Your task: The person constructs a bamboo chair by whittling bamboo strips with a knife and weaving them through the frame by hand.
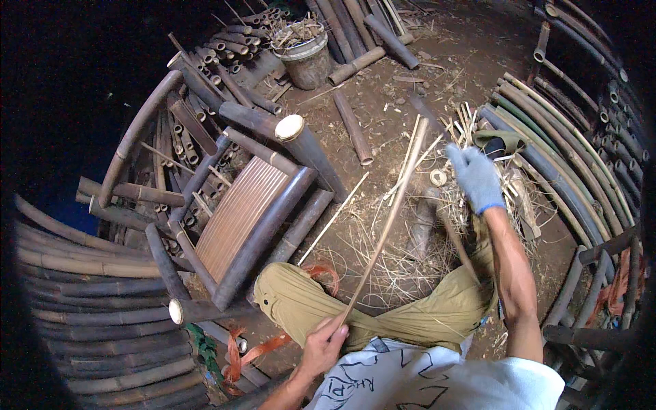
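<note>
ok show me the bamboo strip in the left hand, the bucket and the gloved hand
Bamboo strip [391, 213]: head view, middle stretch
Bucket [309, 71]: head view, outer wall
Gloved right hand [477, 179]: head view, back of hand

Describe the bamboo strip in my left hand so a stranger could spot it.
Find the khaki trousers at lower middle. Below their left leg, a bare left hand grips a pale bamboo strip slanting up and right. Unlike the thinner loose strips nearby, it is held.

Tan bamboo strip [376, 253], blue-cuffed grey glove [480, 181], olive trousers [437, 309], black-patterned white shirt [451, 372], brown-striped slatted panel [242, 215]
</note>
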